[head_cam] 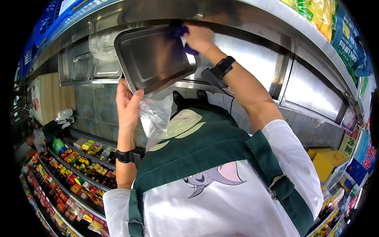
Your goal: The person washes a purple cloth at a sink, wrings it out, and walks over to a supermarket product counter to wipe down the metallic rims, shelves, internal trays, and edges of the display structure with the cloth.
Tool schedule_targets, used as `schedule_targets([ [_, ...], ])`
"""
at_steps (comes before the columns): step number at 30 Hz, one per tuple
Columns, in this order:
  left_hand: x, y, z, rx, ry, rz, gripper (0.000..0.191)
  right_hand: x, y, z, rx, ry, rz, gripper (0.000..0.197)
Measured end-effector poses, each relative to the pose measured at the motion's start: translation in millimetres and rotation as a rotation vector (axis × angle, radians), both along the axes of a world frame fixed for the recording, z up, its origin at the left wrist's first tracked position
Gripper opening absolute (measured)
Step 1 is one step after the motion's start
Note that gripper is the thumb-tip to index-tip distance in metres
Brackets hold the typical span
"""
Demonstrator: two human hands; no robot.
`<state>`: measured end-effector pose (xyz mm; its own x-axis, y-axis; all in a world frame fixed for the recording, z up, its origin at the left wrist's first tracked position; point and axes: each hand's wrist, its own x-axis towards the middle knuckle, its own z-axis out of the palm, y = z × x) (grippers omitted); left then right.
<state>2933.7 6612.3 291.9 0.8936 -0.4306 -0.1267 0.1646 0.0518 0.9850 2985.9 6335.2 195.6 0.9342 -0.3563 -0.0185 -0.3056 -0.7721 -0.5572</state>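
My left hand (128,100) grips the near left corner of a rectangular stainless steel tray (151,56), thumb on the rim. The tray is held tilted above a metal counter. A clear plastic bag (154,115) hangs just below that corner, against the apron; whether my fingers hold it too is hard to tell. At the tray's far right end, my right hand (200,37) holds a bunched dark purple cloth (191,50) against the metal. Part of the cloth is hidden behind the fingers.
Two shallow metal trays (81,68) and a bundle of clear plastic (103,44) lie on the counter's left part. A steel shelf edge (266,17) curves above, with packaged goods (319,17) at right. Shelves of bottles (77,171) and a person (40,136) are at left.
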Motion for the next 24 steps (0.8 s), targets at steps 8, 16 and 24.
schedule_targets([
  [8,3.2,11.5,-2.2,0.031,0.007,0.033,0.020,-30.3,-25.8,10.9,0.312,-0.115,0.100,0.030],
  [16,9.7,-9.9,2.8,0.066,-0.077,-0.088,0.019,-30.7,69.5,72.5,0.327,-0.540,0.512,0.036],
  [24,16.3,3.9,-10.1,0.003,-0.021,0.000,0.022,-45.7,49.2,65.1,0.202,-0.401,1.069,0.032],
])
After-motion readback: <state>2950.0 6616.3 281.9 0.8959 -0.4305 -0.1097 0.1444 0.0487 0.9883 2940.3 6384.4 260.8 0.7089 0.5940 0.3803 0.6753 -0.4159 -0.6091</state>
